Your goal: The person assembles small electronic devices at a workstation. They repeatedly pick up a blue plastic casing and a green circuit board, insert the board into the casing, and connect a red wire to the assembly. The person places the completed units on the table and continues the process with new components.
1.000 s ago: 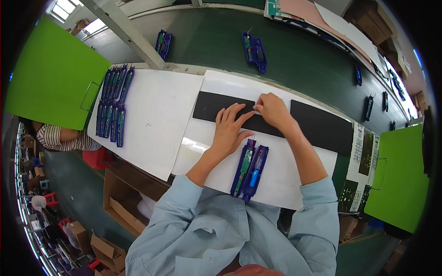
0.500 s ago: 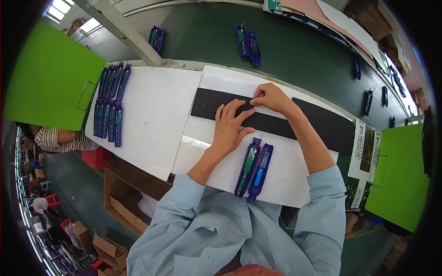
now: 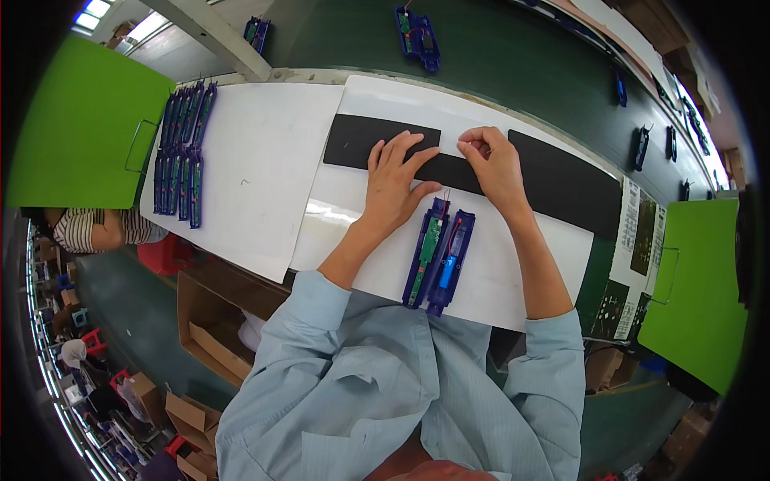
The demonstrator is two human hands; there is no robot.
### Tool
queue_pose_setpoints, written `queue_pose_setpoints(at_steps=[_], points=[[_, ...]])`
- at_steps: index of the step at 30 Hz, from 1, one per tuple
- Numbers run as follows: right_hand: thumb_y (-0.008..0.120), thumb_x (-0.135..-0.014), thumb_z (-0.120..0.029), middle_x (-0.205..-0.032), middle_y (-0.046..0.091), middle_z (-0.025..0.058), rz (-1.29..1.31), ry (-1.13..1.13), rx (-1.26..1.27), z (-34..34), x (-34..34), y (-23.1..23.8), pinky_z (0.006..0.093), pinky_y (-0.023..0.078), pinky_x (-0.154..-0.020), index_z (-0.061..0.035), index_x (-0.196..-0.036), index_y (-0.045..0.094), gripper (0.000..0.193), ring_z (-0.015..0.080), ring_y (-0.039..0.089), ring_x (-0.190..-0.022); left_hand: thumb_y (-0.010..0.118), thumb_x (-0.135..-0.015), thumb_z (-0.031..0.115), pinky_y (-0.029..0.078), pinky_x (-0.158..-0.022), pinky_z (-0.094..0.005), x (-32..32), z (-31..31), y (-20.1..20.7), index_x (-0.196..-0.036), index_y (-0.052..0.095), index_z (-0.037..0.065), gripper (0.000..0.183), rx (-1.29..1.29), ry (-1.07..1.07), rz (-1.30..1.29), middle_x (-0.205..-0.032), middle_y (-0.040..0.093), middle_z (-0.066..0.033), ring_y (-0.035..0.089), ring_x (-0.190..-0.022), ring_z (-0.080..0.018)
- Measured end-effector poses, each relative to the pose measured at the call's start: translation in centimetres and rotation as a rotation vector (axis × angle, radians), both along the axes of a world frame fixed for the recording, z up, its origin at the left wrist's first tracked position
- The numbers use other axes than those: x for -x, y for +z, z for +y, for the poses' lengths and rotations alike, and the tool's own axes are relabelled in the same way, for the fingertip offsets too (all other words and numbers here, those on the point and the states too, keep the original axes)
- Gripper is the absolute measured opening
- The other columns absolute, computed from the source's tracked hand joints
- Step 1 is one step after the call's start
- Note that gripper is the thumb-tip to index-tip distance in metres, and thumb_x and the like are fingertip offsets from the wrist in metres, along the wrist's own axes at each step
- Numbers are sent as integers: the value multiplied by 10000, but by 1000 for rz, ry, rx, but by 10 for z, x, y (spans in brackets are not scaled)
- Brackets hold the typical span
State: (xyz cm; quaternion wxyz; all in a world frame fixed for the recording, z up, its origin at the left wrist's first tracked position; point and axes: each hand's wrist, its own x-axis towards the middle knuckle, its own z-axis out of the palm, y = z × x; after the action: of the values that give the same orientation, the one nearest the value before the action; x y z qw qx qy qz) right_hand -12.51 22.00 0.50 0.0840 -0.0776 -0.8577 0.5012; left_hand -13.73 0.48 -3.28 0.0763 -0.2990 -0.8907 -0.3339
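A black strip of sheet material (image 3: 353,146) lies on a white board, with a rectangular gap along its far edge. My left hand (image 3: 393,180) rests on it with fingers spread, the fingertips left of and below the gap. Over the gap is my right hand (image 3: 496,164), thumb and forefinger pinched; a tiny pale spot shows at the tips, too small to name. Nearer to me lie two open blue plastic housing halves side by side: one with a green circuit board (image 3: 427,240), the other with a bright blue cylindrical part (image 3: 448,271) and a red wire.
Several filled blue housings (image 3: 180,152) stand in rows at the left, beside a green panel (image 3: 88,128). Another green panel (image 3: 694,289) is at the right, by a printed sheet (image 3: 634,264). More housings (image 3: 418,38) lie on the dark green belt beyond. A person's striped sleeve (image 3: 80,231) shows at far left.
My right hand has moved right, away from my left hand and the gap's left edge, still pinched. My left hand stays on the black strip. The whole view has shifted, so things sit higher.
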Motion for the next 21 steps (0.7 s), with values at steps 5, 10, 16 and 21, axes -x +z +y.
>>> queue_pose_setpoints(at_steps=[5, 10, 16, 21], points=[[759, -953, -82, -1101, 762, 126, 248, 99, -105, -15, 20, -14, 421, 574, -892, -23, -1269, 689, 329, 294, 705, -1009, 895, -846, 315, 225, -1288, -551, 0, -1, 0, -1424, 680, 195, 629, -9, 14, -9, -1562, 544, -68, 426, -1538, -287], [758, -961, -75, -1100, 779, 133, 87, 130, -199, -23, 39, -24, 368, 582, -913, -11, -1342, 659, 399, 249, 730, -1008, 894, -845, 327, 242, -1279, -553, 3, 1, 1, -1403, 700, 192, 606, -12, 23, -10, -1548, 554, -68, 445, -1521, -293], [759, -959, -40, -1015, 755, 98, 112, 37, 179, -22, 6, 7, 299, 573, -880, 1, -1319, 634, 383, 163, 707, -938, 890, -853, 283, 296, -1244, -541, 0, -5, -1, -1359, 719, 166, 547, -53, 23, 12, -1524, 573, -78, 479, -1481, -312], [719, -1003, 7, -1083, 705, 62, -229, 107, 551, 14, -105, 35, 287, 549, -948, 2, -1370, 590, 389, 125, 672, -1025, 888, -844, 229, 344, -1188, -511, -48, -25, 38, -1276, 761, 165, 455, -189, -90, 5, -1349, 687, -50, 598, -1304, -289]])
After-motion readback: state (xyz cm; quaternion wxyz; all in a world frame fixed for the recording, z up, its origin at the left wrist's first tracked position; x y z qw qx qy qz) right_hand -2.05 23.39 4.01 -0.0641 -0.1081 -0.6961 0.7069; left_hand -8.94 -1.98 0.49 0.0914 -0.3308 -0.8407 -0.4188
